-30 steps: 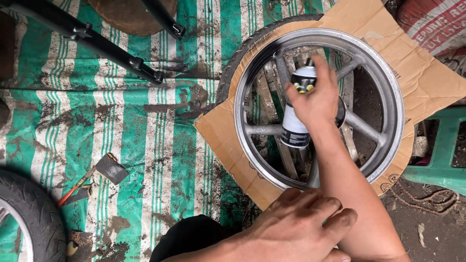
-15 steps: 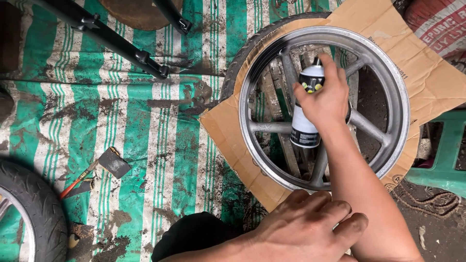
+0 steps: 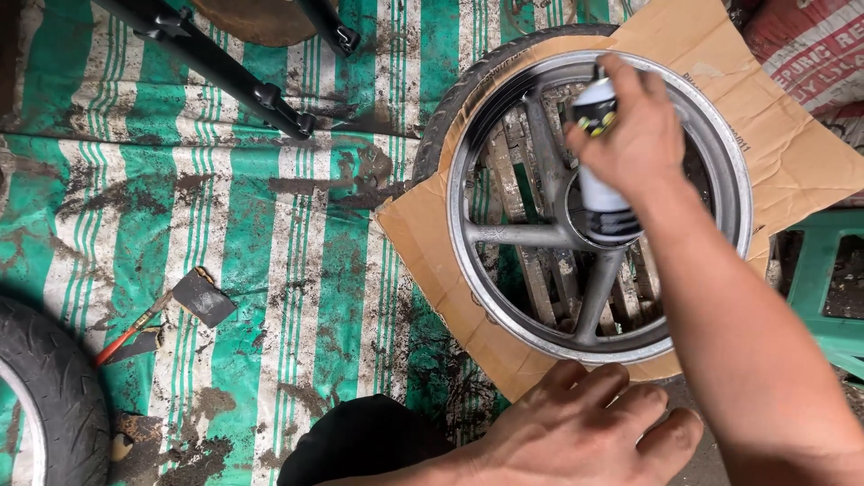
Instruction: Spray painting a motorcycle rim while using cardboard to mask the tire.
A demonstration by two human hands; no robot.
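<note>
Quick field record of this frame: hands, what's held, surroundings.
right hand: gripping a white spray can with black base, held over the wheel
left hand: flat, fingers spread, near the rim's lower edge, holding nothing
wheel: silver spoked wheel rim lying in a cut-out brown cardboard sheet
ground: muddy green-and-white striped tarp
nearby: red-handled scraper, black tyre

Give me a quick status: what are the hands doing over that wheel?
Right hand grips a spray can above the grey wheel rim. Left hand flat near the rim's edge, holding nothing. Nothing between can and spokes.
</note>
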